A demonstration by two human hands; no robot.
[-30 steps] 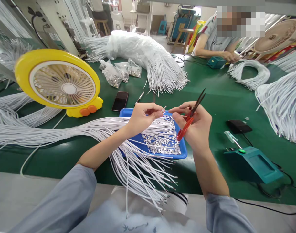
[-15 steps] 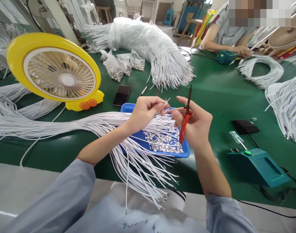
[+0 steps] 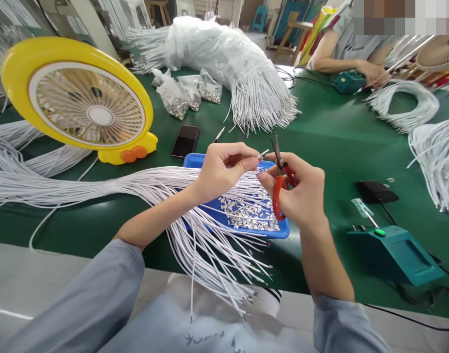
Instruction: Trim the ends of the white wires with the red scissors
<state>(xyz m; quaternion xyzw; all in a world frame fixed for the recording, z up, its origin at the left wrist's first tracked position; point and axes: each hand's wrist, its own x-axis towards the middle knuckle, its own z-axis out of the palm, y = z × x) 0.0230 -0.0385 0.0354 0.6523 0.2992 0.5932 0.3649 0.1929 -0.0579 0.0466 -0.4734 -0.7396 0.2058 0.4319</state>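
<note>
Pinched in my left hand is a white cable, its short end sticking out past the thumb and forefinger. My right hand grips red-handled scissors, the blades pointing up and slightly parted, close to that cable end. Beneath both hands lies a blue tray with many small silvery metal pieces. A bundle of white cables comes from the left, crosses the tray and fans out over the table's front edge.
A yellow fan stands at left. Behind the tray are a phone, a pen, bags of metal parts and a plastic-wrapped cable bundle. A teal device sits at right. A co-worker works across the table.
The scissors have turned in my right hand, their handles spreading and blades parting. My left hand has shifted slightly right, bringing the cable end nearer the blades.
</note>
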